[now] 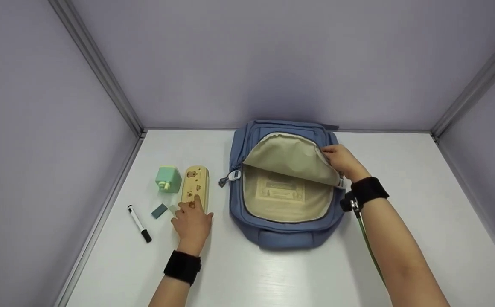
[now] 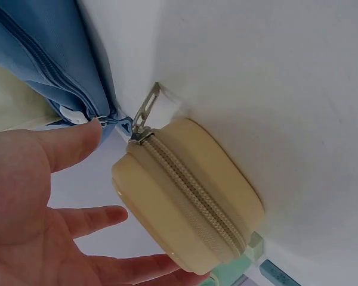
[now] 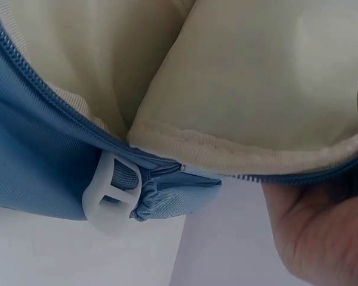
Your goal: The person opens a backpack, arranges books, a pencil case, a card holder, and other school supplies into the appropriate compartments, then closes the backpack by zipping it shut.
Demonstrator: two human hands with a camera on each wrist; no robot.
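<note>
White counter, left to right: marker, eraser, green box. Left hand, fingers relaxed, touches the pencil case; right hand grips the backpack flap open. Packing seems underway; next needs a firm grasp on the case.

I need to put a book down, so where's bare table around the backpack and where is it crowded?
Bare: table right of the backpack, beyond the right hand, and the near strip. Crowded: left side, where the left hand touches the pencil case beside the green box, eraser and marker.
</note>
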